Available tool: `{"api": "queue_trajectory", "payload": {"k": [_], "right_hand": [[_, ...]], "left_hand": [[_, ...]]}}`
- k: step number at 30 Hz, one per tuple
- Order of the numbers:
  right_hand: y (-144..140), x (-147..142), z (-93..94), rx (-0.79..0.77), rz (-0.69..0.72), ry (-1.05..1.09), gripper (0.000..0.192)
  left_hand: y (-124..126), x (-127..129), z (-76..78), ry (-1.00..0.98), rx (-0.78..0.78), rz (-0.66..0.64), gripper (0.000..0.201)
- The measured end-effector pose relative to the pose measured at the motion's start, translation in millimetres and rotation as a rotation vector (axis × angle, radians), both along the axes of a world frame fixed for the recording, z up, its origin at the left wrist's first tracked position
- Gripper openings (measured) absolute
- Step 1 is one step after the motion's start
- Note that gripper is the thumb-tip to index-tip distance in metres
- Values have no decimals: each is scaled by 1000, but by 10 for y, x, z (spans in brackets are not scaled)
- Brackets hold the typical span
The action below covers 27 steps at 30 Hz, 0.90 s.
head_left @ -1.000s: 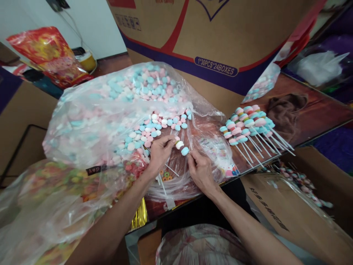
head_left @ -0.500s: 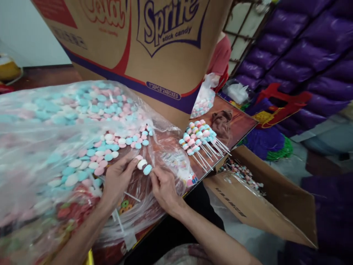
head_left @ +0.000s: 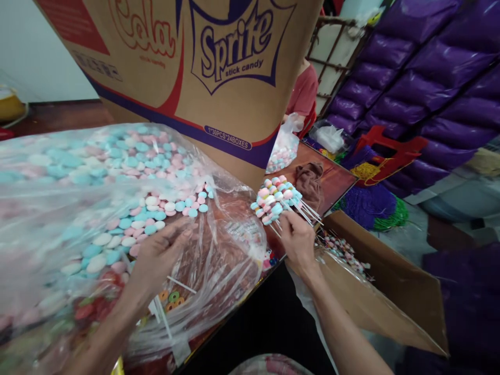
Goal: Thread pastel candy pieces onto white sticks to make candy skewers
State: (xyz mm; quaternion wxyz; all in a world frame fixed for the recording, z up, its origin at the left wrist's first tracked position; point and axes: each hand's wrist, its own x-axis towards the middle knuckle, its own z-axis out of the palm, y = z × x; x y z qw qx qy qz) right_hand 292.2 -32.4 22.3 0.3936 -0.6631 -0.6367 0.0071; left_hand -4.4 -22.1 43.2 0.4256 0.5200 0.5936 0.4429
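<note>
My left hand (head_left: 162,252) hangs over the clear plastic bag (head_left: 234,260), with its fingers stretched out and nothing visible in them. Beside it, loose pink, white and blue candies (head_left: 138,226) spill from the bag. At the table's edge, my right hand (head_left: 299,237) pinches a candy stick, whose threaded candies (head_left: 273,211) lie against the near side of a pile of finished candy sticks (head_left: 283,190). The fingers partly hide its stick. Below my left hand lie a loose white stick (head_left: 182,284) and several orange and green ring candies (head_left: 172,298).
A large printed carton (head_left: 226,99) stands behind the bag. Past the pile are a brown cloth (head_left: 310,182) and another candy bag (head_left: 282,151), near a person in a pink top (head_left: 303,91). Low on the right, an open cardboard box (head_left: 406,276) holds small candies.
My right hand has moved right, carrying the candy stick from between my hands to the pile. My left hand has let go, and its fingers have opened. The view has shifted slightly.
</note>
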Motion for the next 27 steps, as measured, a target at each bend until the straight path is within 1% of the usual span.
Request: {"api": "queue_trajectory", "payload": {"k": [1,3,5,7,8,9,10,11,13,14,15,17,19,20,21,23,25,27], "right_hand": [[43,96,-38,-6,-39,-55,27],[88,234,-109,-45,-61,-154,27],[65,276,-137,-28,-72,-219,27],[-14,200,-107,77,-131,-237,25],[-66,114,-77,140,-161,-227,24],[-125,-5,-43,176,-152,-201,24],[-189,-155,-12,184,-87,-157,22],[-259,-335,11,156,54,-106,20],[-401,-761,18,-12,434,-14,21],[-463,-989,0,-73,555,-9,22],[-510,-1215,-29,-122,632,-51,21],[-548,-1616,-98,-197,706,-199,15],[-524,-1895,-141,-222,742,-323,12],[-503,-1977,-142,-240,762,-358,13],[-484,-2021,-129,-263,775,-373,14],[-459,-2000,-66,-344,767,-352,20],[-451,-1860,23,-439,704,-310,25],[-441,-1642,102,-500,624,-298,28]], "left_hand": [[-18,-49,5,23,-2,-10,57],[-63,-148,21,66,-1,-20,53],[-114,-240,39,112,14,-1,48],[-156,-327,43,152,37,28,43],[-169,-370,36,161,44,38,42],[-177,-414,21,165,41,52,42],[-180,-458,-1,168,41,74,42],[-181,-501,-26,175,39,92,42],[-182,-578,-79,210,30,123,40],[-182,-610,-101,239,25,133,39],[-182,-636,-120,274,24,142,38],[-173,-671,-145,352,29,142,38],[-144,-676,-154,443,58,129,37],[-119,-666,-152,496,80,114,35],[-83,-645,-147,552,109,95,32],[23,-576,-133,648,184,47,27],[172,-476,-125,711,250,-15,26],[341,-360,-135,761,279,-80,27]]}}
